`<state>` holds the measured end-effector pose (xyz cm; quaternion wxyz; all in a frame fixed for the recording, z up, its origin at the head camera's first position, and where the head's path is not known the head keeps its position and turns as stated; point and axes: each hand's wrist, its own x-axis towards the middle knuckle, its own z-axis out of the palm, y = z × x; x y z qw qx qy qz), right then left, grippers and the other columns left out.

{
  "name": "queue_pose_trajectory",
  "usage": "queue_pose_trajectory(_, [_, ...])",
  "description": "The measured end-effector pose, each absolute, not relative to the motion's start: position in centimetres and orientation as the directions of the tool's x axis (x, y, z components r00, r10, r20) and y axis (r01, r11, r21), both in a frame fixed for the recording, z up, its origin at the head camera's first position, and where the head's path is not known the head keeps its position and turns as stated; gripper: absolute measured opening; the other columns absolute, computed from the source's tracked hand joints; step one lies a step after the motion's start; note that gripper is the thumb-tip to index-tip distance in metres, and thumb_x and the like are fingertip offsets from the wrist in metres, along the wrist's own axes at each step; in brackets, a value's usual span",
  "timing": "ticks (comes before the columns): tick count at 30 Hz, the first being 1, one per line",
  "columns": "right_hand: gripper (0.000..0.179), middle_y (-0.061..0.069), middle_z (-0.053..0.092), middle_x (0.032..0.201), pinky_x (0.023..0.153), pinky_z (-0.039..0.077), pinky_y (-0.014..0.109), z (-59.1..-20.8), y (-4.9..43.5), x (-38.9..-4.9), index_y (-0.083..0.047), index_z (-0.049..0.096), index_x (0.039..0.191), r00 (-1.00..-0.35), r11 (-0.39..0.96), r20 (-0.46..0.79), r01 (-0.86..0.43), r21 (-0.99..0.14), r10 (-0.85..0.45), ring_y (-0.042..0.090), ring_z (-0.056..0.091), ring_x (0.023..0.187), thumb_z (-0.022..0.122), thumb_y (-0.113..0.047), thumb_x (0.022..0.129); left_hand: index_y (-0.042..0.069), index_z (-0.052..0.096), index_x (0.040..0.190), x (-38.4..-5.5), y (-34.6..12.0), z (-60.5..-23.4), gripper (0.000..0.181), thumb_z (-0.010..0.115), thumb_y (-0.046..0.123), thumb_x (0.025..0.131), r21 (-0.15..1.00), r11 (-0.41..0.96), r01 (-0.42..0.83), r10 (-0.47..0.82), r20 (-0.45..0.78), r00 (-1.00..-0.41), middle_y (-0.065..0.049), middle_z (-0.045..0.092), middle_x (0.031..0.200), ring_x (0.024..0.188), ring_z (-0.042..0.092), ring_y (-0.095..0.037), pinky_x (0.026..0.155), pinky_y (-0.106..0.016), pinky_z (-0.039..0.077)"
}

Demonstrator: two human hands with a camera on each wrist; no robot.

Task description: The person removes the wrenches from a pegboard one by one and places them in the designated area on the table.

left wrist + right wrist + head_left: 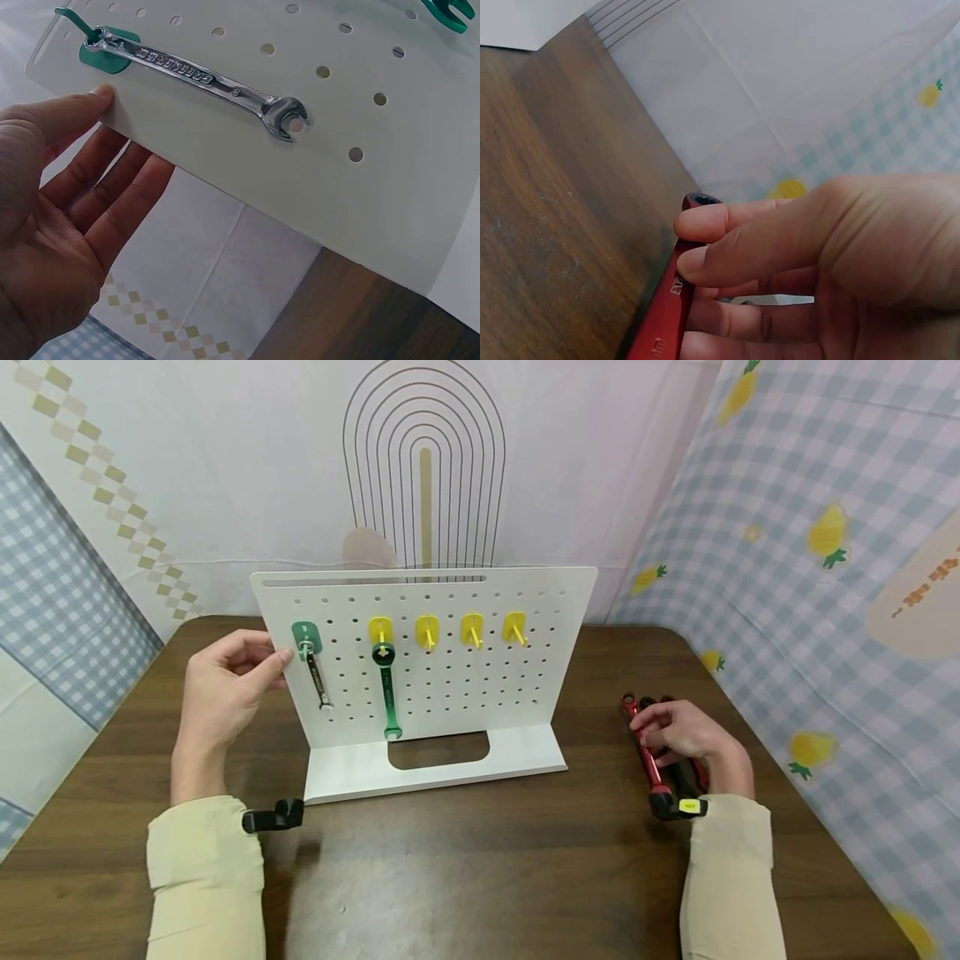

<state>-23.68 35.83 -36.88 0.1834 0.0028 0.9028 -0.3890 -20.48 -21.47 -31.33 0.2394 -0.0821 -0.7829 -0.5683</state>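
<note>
A white pegboard (450, 693) stands on the table; my left hand (225, 693) pinches its left edge, thumb in front and fingers behind. Close to that thumb, a small chrome wrench (202, 79) hangs from a green hook (306, 635). A green wrench (388, 693) hangs on the leftmost yellow hook (380, 631). To the board's right, my right hand (686, 731) pinches a red wrench (647, 756) between thumb and fingers. In the right wrist view the red wrench (664, 315) shows its ring end beyond the fingertips. More dark and red wrenches lie partly hidden under this hand.
Three more yellow hooks (472, 631) on the board carry nothing. The brown wooden table (480, 877) runs up to a white patterned cloth (247, 468) behind. A checked cloth (787, 610) borders the right side.
</note>
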Motion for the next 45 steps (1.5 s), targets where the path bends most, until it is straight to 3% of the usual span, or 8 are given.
queue_pose_trajectory(27, [0.032, 0.013, 0.057, 0.092, 0.062, 0.058, 0.038, -37.1, 35.4, -23.8, 0.001, 0.057, 0.117, -0.924, 0.764, -0.376, 0.192, -0.616, -0.071, 0.025, 0.054, 0.076, 0.047, 0.004, 0.087, -0.009, 0.064, 0.101, -20.5, -21.4, -31.2, 0.022, 0.071, 0.003, 0.084, 0.86, 0.313, 0.402, -0.147, 0.462, -0.875, -0.004, 0.062, 0.072, 0.055, 0.061, -0.005, 0.056, -0.017, 0.056])
queue_pose_trajectory(41, [0.029, 0.014, 0.053, 0.088, 0.058, 0.059, 0.037, -37.1, 34.4, -24.0, 0.002, 0.057, 0.113, -0.939, 0.802, -0.338, 0.153, -0.577, -0.064, 0.024, 0.052, 0.07, 0.048, 0.008, 0.085, -0.007, 0.065, 0.1, -20.7, -21.7, -31.5, 0.022, 0.072, 0.005, 0.084, 0.864, 0.322, 0.388, -0.159, 0.453, -0.877, -0.002, 0.062, 0.072, 0.056, 0.061, -0.004, 0.057, -0.017, 0.057])
queue_pose_trajectory(45, [0.024, 0.015, 0.054, 0.087, 0.059, 0.06, 0.037, -37.3, 34.0, -24.0, 0.002, 0.056, 0.112, -0.944, 0.795, -0.328, 0.177, -0.58, -0.029, 0.025, 0.053, 0.072, 0.055, 0.004, 0.088, -0.007, 0.065, 0.1, -20.8, -21.6, -31.6, 0.022, 0.072, 0.005, 0.084, 0.866, 0.319, 0.385, -0.16, 0.45, -0.879, -0.001, 0.062, 0.072, 0.056, 0.062, -0.006, 0.058, -0.018, 0.057])
